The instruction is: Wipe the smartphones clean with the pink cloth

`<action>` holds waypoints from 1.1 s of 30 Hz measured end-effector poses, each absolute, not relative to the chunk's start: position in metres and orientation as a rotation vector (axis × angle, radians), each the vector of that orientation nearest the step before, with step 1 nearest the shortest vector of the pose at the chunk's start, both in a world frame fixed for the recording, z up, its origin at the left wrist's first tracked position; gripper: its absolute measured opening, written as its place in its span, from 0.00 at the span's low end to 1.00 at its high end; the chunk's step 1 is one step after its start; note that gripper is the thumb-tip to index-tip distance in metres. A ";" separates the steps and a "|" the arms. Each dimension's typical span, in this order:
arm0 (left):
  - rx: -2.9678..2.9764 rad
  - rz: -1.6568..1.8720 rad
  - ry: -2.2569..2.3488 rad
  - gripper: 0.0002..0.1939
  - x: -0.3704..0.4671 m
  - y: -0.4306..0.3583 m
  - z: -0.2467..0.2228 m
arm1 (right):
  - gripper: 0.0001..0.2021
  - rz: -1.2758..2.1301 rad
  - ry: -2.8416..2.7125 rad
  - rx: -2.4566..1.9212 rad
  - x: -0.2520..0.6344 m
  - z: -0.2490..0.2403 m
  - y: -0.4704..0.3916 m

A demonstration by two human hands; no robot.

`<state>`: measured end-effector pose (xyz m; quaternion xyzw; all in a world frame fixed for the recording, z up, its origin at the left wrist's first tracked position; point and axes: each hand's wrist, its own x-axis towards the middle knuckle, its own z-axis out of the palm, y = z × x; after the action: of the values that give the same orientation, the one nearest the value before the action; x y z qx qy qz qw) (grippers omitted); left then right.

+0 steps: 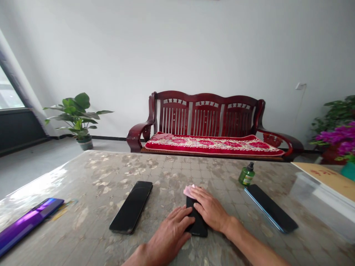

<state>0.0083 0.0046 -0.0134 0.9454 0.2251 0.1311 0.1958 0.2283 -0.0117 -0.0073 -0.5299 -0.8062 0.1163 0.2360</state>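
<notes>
A black smartphone [199,223] lies flat on the patterned table between my hands. My left hand [171,231] rests against its left side, fingers stretched over the near part of the screen. At the phone's far end, my right hand [208,207] presses a small pink cloth [189,191] down, its fingers covering part of the cloth. Another black smartphone [131,207] is on the table to the left, and one with a blue edge [271,208] is to the right. Beyond that right phone stands a green spray bottle [246,175] with a black top.
A purple-blue phone [30,223] lies at the table's left edge. On the right sits a clear plastic box [318,195] near a tan-topped box [330,181]. Past the table [163,170] stand a red wooden bench [206,118] and a potted plant [80,118].
</notes>
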 end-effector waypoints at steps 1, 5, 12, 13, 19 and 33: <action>2.647 0.373 0.625 0.22 0.009 0.004 -0.012 | 0.28 0.334 -2.251 -1.413 0.229 -0.006 -0.018; 2.656 0.359 0.624 0.22 0.010 0.004 -0.010 | 0.26 0.332 -2.302 -1.389 0.228 -0.003 -0.023; 2.678 0.343 0.668 0.23 0.011 0.004 -0.011 | 0.27 0.258 -2.112 -1.667 0.225 -0.012 0.020; 2.678 0.350 0.666 0.23 0.011 0.004 -0.011 | 0.27 0.251 -2.099 -1.668 0.224 -0.013 0.022; 2.664 0.390 0.651 0.23 0.013 0.005 -0.013 | 0.30 0.281 -2.189 -1.553 0.226 -0.009 -0.004; 2.661 0.389 0.659 0.22 0.012 0.005 -0.012 | 0.27 0.244 -2.047 -1.639 0.234 -0.022 0.017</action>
<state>0.0119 0.0053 -0.0117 0.9444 0.2338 0.1380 0.1854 0.2343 0.0168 -0.0225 -0.6023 -0.7524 0.0897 0.2510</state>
